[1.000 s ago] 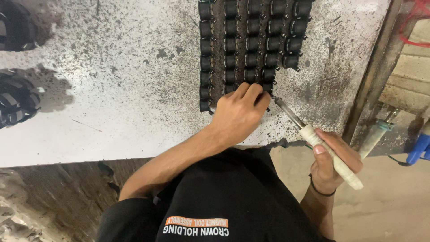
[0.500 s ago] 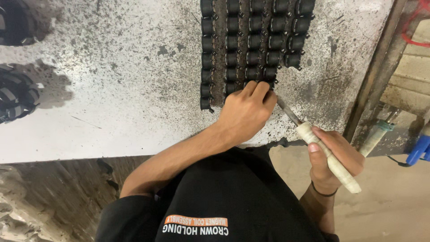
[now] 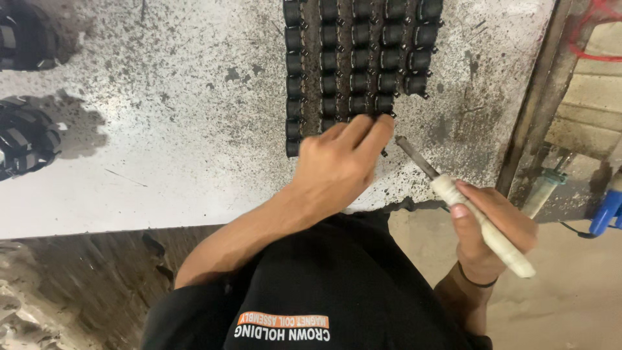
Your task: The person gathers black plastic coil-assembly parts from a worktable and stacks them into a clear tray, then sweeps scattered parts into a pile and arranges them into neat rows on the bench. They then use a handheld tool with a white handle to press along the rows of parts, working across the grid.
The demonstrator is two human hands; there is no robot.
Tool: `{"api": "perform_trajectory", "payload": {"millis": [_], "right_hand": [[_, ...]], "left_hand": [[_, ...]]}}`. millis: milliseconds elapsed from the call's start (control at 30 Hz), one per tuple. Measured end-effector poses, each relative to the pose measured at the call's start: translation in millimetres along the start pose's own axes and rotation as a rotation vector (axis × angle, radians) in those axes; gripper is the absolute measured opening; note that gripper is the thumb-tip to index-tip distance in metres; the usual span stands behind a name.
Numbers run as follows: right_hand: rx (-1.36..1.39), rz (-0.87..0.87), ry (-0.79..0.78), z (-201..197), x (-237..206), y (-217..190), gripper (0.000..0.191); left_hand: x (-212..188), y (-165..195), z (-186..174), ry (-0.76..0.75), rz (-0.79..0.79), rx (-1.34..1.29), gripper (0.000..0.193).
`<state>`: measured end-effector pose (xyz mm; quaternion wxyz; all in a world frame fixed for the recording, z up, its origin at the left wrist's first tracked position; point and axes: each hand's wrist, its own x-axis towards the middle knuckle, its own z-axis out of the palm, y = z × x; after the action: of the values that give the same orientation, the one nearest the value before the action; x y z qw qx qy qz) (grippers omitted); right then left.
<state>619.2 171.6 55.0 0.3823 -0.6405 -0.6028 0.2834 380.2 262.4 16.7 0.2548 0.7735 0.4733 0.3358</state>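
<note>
Left hand (image 3: 340, 162) lies flat, unclenched, fingertips touching the lowest black coil bobbins (image 3: 353, 65), rows running toward twelve o'clock; right hand (image 3: 495, 230) clenches a white-handled tool (image 3: 466, 207), shaft aimed ten o'clock at them.

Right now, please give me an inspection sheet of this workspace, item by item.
Surface: white speckled worktable, stained with dark spots and chips.
Job's things: rows of small black cylindrical parts in neat columns; metal-tipped tool with pale wrapped handle.
Clutter: two dark round ribbed objects at the table's far left edge.
Hands: left hand lies on the near end of the black rows; right hand grips the tool handle, tip pointing at the parts.
Cables: red wire at upper right.
Surroundings: blue object on the sandy floor at right.
</note>
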Motion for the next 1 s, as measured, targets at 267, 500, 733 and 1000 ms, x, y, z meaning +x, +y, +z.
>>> {"api": "perform_trajectory", "payload": {"millis": [267,500,733,1000], "right_hand": [[0.162,-0.019,0.086,5.7,-38.4,40.0,0.034],[0.135,-0.020,0.099,4.2,-51.0,38.2,0.033],[0.104,-0.037,0.073,10.6,-40.2,30.2,0.033],[0.029,-0.096,0.012,12.0,-31.3,13.3,0.033]], "left_hand": [[-22.2,-9.0,0.7,-0.060,0.031,0.083,0.039],[-38.0,-8.5,23.2,-0.101,0.050,0.043,0.030],[-37.8,-10.3,38.1,-0.149,0.060,0.042,0.022],[-34.9,-6.8,42.0,-0.178,0.049,0.028,0.024]]}}
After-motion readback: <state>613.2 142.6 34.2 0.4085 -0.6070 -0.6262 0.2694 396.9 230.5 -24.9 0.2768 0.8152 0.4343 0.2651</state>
